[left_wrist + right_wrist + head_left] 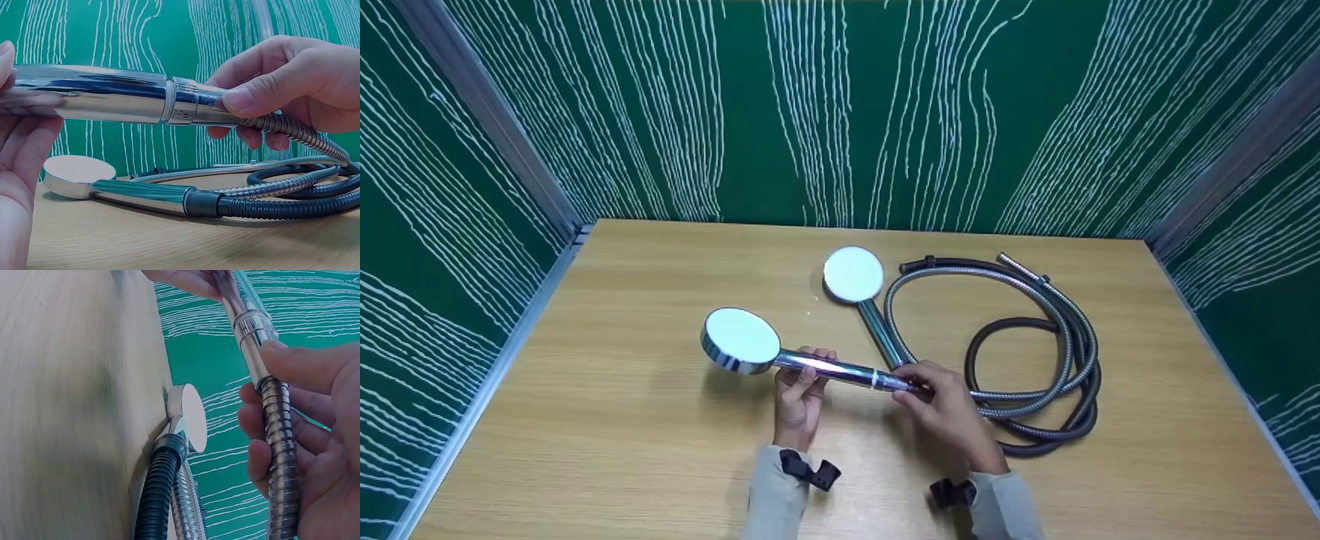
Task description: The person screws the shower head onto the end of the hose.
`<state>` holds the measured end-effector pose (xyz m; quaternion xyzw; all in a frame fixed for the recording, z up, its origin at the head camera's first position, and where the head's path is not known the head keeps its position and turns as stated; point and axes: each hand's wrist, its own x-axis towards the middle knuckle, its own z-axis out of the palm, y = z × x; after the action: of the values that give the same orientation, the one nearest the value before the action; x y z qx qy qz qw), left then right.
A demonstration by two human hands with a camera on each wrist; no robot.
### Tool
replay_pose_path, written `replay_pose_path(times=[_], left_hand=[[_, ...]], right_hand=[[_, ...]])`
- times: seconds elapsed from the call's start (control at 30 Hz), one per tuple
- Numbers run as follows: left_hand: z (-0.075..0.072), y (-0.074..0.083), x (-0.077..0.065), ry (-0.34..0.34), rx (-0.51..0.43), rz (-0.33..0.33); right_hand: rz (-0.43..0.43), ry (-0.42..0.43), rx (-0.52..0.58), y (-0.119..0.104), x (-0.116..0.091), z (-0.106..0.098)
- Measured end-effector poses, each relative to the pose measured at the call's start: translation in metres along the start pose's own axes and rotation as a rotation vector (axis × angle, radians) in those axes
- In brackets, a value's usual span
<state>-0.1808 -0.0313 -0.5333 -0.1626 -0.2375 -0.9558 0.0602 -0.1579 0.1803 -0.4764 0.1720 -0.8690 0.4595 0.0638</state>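
Note:
A chrome shower head (740, 340) is held above the wooden table (607, 435), its round face to the left. My left hand (799, 390) grips the middle of its handle (90, 93). My right hand (941, 405) pinches the nut (225, 109) where the silver metal hose (1035, 300) joins the handle's end (256, 343). A second shower head (853, 274) lies flat on the table behind, joined to a dark hose (281, 208).
Both hoses lie coiled together on the right half of the table (1057, 352). Green panels with white streaks (840, 112) wall in the table on three sides, with metal corner posts (487, 112).

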Motion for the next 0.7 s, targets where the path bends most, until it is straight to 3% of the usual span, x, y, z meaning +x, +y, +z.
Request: replay_pose_path(times=[0.43,0.7], left_hand=[[-0.0024,-0.0015,0.0005,-0.010,0.017,0.014],[-0.0010,-0.0005,-0.0002,0.003,0.019,0.009]], right_hand=[[-0.096,0.077,-0.039,0.0018,0.0009,0.0033],[-0.079,0.068,-0.027,-0.0003,0.0012,0.0022]])
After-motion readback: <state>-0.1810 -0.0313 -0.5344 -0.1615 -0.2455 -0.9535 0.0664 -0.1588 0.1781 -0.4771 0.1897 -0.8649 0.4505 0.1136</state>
